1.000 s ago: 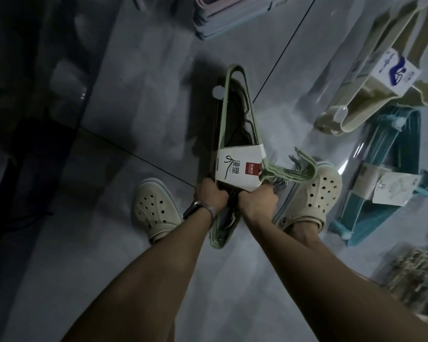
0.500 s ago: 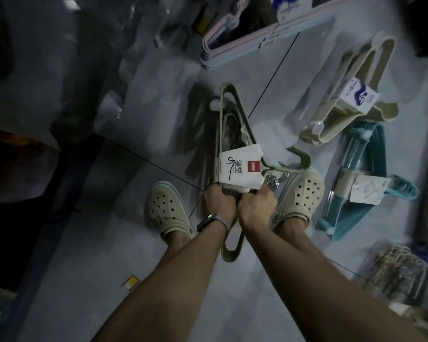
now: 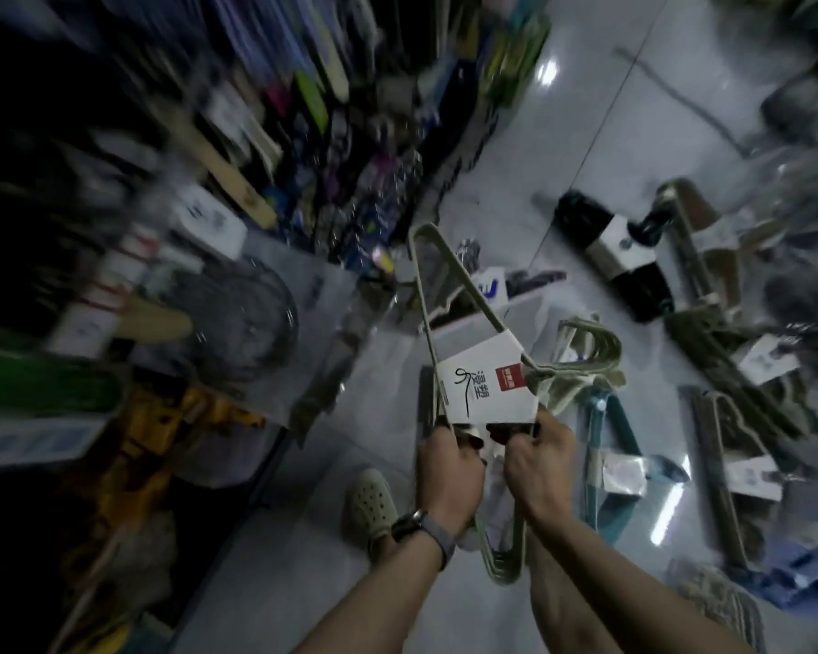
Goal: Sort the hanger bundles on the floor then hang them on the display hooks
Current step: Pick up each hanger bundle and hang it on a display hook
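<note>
- We've got both hands curled tight round the lower end of the pale green plastic hanger bundle with a white paper label (image 3: 485,391), left hand (image 3: 449,469) on its left side, right hand (image 3: 539,464) on its right.
- The bundle's held up over the glossy grey tiled floor (image 3: 563,134), hooks poking right.
- More lie along the floor's right side: a teal plastic hanger bundle (image 3: 610,446) near our right hand, a black hanger bundle (image 3: 610,247) further back.
- The floor's left edge meets packed shop shelves (image 3: 256,110), all blurry.
</note>
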Tool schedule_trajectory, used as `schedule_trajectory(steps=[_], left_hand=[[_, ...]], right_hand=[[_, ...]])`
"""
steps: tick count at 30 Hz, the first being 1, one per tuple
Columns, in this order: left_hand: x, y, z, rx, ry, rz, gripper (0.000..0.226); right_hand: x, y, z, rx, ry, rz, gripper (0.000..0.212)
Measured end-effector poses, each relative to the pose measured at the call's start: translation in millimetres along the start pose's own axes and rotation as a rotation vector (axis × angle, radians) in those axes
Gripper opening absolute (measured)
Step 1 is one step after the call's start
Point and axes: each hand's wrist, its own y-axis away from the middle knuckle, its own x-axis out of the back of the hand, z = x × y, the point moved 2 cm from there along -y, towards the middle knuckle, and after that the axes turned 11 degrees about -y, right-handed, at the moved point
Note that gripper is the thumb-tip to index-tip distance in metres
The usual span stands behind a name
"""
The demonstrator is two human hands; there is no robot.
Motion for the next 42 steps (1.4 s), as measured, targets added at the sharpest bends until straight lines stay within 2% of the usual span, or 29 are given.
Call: schedule_trajectory(steps=[5, 8, 12, 16, 20, 24, 27, 32, 33, 36, 38, 40, 42], left_hand=[[98.8, 56.9, 105.4, -0.265, 0.034, 0.104, 0.027], [151.6, 91.7, 161.0, -0.429, 0.064, 0.121, 0.024], [221.0, 142.9, 227.5, -0.556, 0.113, 0.164, 0.017], [283.4, 189.7, 282.7, -0.685, 0.065, 0.35, 0.008], [336.8, 241.6, 324.0, -0.681, 0.052, 0.507, 0.021], [383.0, 297.5, 354.7, -0.729, 0.07, 0.575, 0.021], [409.1, 334.2, 369.8, -0.708, 0.0, 0.65, 0.034], [440.1, 377.6, 367.2, -0.615, -0.112, 0.874, 0.04], [445.9, 382.8, 362.9, -0.583, -0.098, 0.914, 0.04], [462.6, 403.0, 355.5, -0.505, -0.096, 1.006, 0.028], [473.2, 414.6, 352.1, -0.51, -0.145, 1.069, 0.031], [483.3, 427.1, 350.9, -0.498, -0.199, 1.125, 0.027], [493.0, 441.9, 353.0, -0.482, -0.286, 1.178, 0.014]], right_hand=[[41.5, 36.1, -149.1, 0.217, -0.129, 0.01, 0.052], [66.4, 56.0, -228.0, 0.348, -0.198, -0.002, 0.046], [95.4, 86.1, -327.0, 0.518, -0.38, -0.05, 0.02], [115.3, 104.0, -407.3, 0.664, -0.446, -0.087, 0.031], [131.2, 133.7, -482.1, 0.802, -0.483, -0.214, 0.043], [144.0, 155.7, -540.4, 0.871, -0.523, -0.356, 0.032], [145.3, 170.3, -572.2, 0.897, -0.482, -0.489, 0.036], [147.8, 201.1, -613.8, 0.966, -0.409, -0.759, 0.01], [147.5, 207.7, -620.4, 0.966, -0.373, -0.832, 0.01], [146.2, 229.7, -637.8, 0.951, -0.294, -1.073, 0.03], [145.5, 245.4, -645.9, 0.87, -0.303, -1.226, 0.035], [141.9, 257.7, -652.5, 0.749, -0.367, -1.322, 0.035], [136.8, 269.3, -661.5, 0.711, -0.434, -1.351, 0.045]])
